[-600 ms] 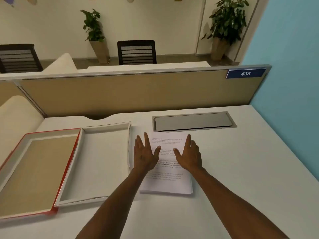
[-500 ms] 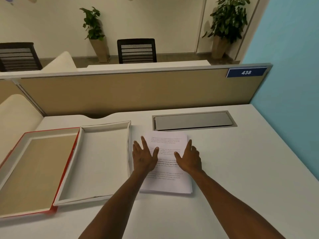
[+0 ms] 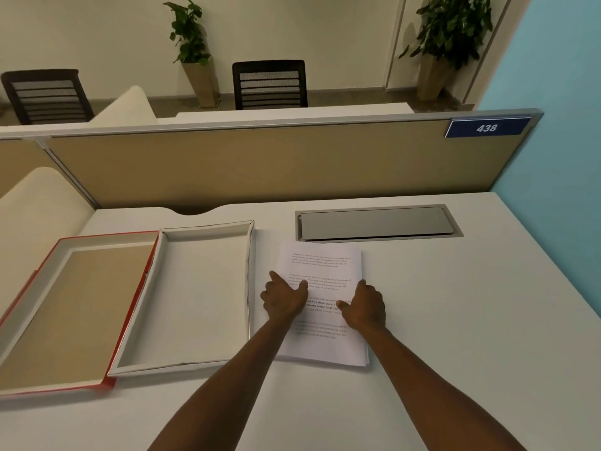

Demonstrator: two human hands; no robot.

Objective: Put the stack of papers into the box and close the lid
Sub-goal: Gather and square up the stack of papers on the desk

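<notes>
A stack of printed white papers (image 3: 320, 265) lies flat on the white desk, just right of the box. The box (image 3: 251, 275) is a shallow white open tray with nothing in it. Its lid (image 3: 65, 244), red outside and tan inside, lies upturned against the box's left side. My left hand (image 3: 283, 301) sits at the stack's left edge, thumb on the top sheet and fingers curled down along the side. My right hand (image 3: 366, 307) holds the right edge the same way. The stack still rests on the desk.
A grey metal cable flap (image 3: 377, 222) is set into the desk behind the papers. A tan partition (image 3: 260, 164) with a blue 438 sign closes the far edge. A blue wall (image 3: 559, 157) runs along the right. Chairs and plants stand beyond.
Both hands drew back toward me from flat on the top sheet, spread apart to the stack's side edges, and their fingers curled down around them.
</notes>
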